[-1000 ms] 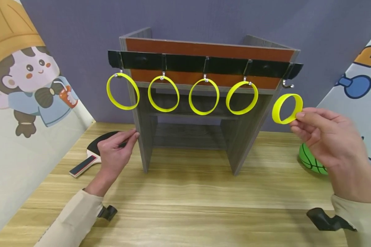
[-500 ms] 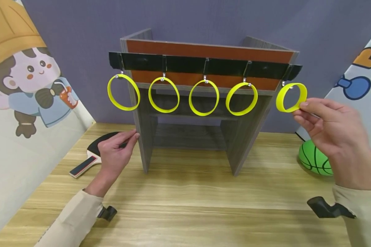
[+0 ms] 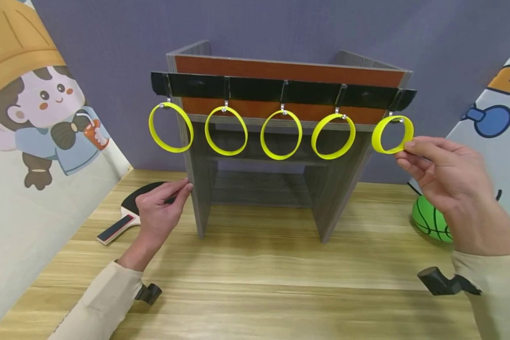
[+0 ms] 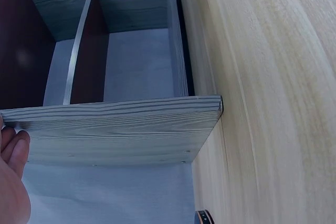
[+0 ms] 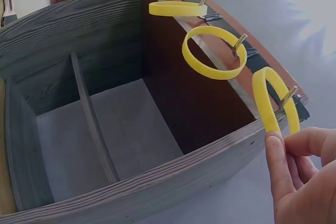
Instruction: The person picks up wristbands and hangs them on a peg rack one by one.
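Observation:
My right hand (image 3: pixel 459 177) pinches the lower right side of a yellow ring (image 3: pixel 376 137), thumb against fingers. In the right wrist view, the rightmost hook pokes through this ring (image 5: pixel 262 100). Several other yellow rings (image 3: pixel 332 155) hang from hooks on the black strip (image 3: pixel 255 89) across the front of a grey wooden shelf (image 3: pixel 340 189). At the shelf's left side panel, my left hand (image 3: pixel 160 210) grips the front edge between thumb and fingers. Only part of that hand (image 4: pixel 13 182) shows in the left wrist view.
A table tennis paddle (image 3: pixel 118 228) lies on the wooden table (image 3: pixel 255 283) behind the left hand. On the right, a green ball (image 3: pixel 429 219) sits partly hidden by the right forearm. A purple-grey wall (image 3: pixel 272 23) stands behind the shelf, with cartoon-printed panels (image 3: pixel 8 212) at the sides.
My right hand has raised the yellow ring to the rightmost hook, then shifted slightly left with it. The ring now surrounds the hook's tip. My left hand stays at the shelf edge.

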`<state>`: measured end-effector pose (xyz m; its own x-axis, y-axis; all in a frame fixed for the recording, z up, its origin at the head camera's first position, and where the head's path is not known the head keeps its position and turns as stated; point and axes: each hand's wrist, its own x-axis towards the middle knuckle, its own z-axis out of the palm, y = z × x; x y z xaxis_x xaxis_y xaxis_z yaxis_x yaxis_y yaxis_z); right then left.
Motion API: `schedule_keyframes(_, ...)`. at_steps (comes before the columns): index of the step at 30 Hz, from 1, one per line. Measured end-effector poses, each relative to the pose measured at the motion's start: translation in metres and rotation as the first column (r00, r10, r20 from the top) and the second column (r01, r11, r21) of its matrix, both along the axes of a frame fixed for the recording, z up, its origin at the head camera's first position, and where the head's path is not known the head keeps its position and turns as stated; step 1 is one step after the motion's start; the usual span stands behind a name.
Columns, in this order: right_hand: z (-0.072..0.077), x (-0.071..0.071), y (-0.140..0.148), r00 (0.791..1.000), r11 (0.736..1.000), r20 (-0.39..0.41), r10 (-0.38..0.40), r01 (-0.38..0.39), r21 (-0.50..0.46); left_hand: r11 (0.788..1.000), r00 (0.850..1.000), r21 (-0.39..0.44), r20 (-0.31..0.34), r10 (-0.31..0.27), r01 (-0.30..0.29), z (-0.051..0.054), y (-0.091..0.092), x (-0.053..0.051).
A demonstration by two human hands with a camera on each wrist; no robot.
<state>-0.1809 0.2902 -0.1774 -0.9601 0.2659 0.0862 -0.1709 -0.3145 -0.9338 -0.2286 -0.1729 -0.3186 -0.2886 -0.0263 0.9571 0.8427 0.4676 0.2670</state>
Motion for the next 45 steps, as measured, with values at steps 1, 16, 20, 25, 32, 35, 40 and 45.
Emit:
schedule_keyframes(1,0.0,0.0,0.0,1.0,1.0,0.001,0.004,-0.004,0.0,1.0,1.0,-0.002,-0.001,0.004,-0.004,0.0,0.0,0.0)
schedule_keyframes(16,-0.011,0.003,-0.005,0.997,0.997,0.026,0.077,-0.077,-0.029,1.0,1.0,0.001,-0.001,-0.001,0.001,0.001,-0.001,0.001)
schedule_keyframes(20,-0.013,0.002,-0.007,0.996,0.996,0.027,0.088,-0.087,-0.026,1.0,1.0,0.002,0.0,0.0,0.0,0.001,-0.001,0.001)
schedule_keyframes(25,-0.016,0.005,-0.011,0.993,0.994,0.032,0.111,-0.11,-0.026,1.0,1.0,0.003,-0.006,0.013,-0.013,0.0,-0.001,0.001)
schedule_keyframes(32,-0.028,0.01,-0.016,0.99,0.992,0.057,0.13,-0.13,-0.004,1.0,1.0,0.012,-0.007,0.002,-0.002,0.001,0.0,0.001)
schedule_keyframes(35,-0.036,0.011,-0.019,0.986,0.986,0.04,0.163,-0.164,0.009,1.0,1.0,0.014,-0.005,0.003,-0.003,0.001,0.0,0.001)
schedule_keyframes(40,-0.052,0.013,-0.023,0.976,0.975,-0.017,0.217,-0.216,0.044,1.0,1.0,0.008,0.001,0.014,-0.014,0.001,-0.001,0.002)
schedule_keyframes(45,-0.071,0.014,-0.024,0.96,0.957,-0.076,0.27,-0.258,0.134,0.999,0.999,-0.014,0.014,0.038,-0.037,0.002,-0.002,0.005)
